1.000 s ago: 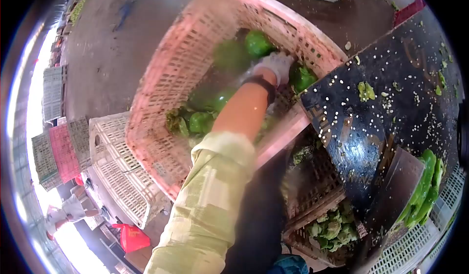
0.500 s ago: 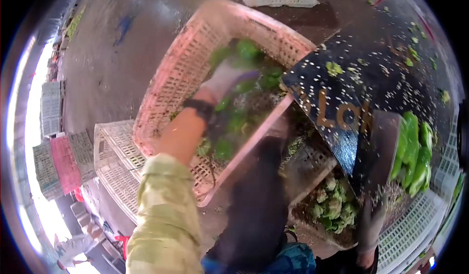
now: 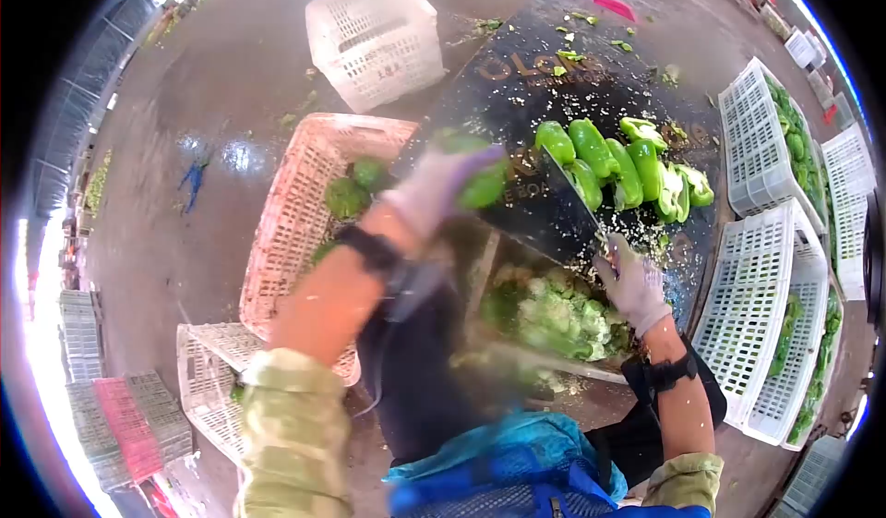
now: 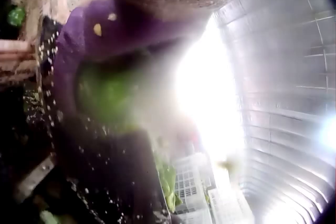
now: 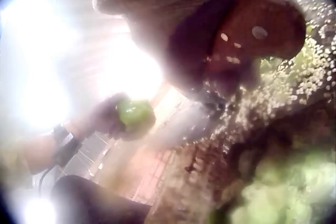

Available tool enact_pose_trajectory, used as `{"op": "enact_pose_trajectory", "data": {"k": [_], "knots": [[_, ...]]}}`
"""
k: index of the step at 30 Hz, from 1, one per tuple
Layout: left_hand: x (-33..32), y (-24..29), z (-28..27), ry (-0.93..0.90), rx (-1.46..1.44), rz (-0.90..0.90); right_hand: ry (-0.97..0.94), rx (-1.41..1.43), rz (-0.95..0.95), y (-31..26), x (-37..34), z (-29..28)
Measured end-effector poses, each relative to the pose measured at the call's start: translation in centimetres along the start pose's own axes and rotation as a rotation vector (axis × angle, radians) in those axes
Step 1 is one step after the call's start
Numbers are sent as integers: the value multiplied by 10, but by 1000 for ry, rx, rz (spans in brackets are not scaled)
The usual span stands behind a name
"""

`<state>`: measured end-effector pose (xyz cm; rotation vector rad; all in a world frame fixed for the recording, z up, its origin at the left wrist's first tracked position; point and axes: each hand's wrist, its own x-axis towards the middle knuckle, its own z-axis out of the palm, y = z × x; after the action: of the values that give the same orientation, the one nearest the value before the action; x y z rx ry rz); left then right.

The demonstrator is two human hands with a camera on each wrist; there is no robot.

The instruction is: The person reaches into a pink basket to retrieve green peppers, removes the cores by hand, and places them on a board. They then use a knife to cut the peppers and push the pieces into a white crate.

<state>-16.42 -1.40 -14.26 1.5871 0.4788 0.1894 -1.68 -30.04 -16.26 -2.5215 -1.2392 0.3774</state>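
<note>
In the head view my gloved left hand (image 3: 429,190) grips a green bell pepper (image 3: 484,187) over the left edge of a black board (image 3: 517,116). The pepper (image 5: 136,116) also shows in that hand in the right wrist view, and close up and blurred in the left wrist view. Gloved too, my right hand (image 3: 637,289) holds a knife by its reddish-brown handle (image 5: 270,22). The blade (image 3: 576,195) slants across the board, beside a group of cut green peppers (image 3: 628,172). Pale seeds and green scraps are scattered over the board.
A pink crate (image 3: 286,227) with whole green peppers (image 3: 346,198) stands left of the board. Below the board, a crate holds pale green trimmings (image 3: 563,319). White crates (image 3: 746,306) with green peppers line the right side. Another white crate (image 3: 374,42) stands beyond.
My left hand has come out of the pink crate with a pepper and moved right to the board. The head view has swung right, bringing the right hand and the cut peppers nearer the middle.
</note>
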Motion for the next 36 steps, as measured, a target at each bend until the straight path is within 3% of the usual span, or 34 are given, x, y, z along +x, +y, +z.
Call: {"op": "enact_pose_trajectory", "data": {"k": [1,3,6,12,16,19,20,25,28,30,32,36], "knots": [[7,12,36,172,-322,-356,-40,40,66,-5,3,-4],[33,-28,85,289,-520,-294,27,65,27,1,8,7],[26,-45,129,364,-422,-291,37,183,66,10,11,26],[-15,-36,114,187,-336,-369,-15,243,101,1,1,16],[-6,-62,114,201,50,-114,70,295,123,-14,-7,2],[-3,-57,120,278,353,-87,77,303,204,-36,-26,-26],[-7,-46,126,328,438,-166,85,328,204,-40,-34,-32],[-15,-30,130,190,262,-112,98,268,179,-40,-56,-36],[-14,-26,132,198,498,20,125,243,155,-32,-63,-32],[-17,-18,134,129,560,-95,54,243,229,-34,-65,-38],[-18,-14,134,77,617,-169,91,282,184,-32,-66,-38],[-27,-11,141,104,704,-110,69,343,239,-30,-72,-33]]}}
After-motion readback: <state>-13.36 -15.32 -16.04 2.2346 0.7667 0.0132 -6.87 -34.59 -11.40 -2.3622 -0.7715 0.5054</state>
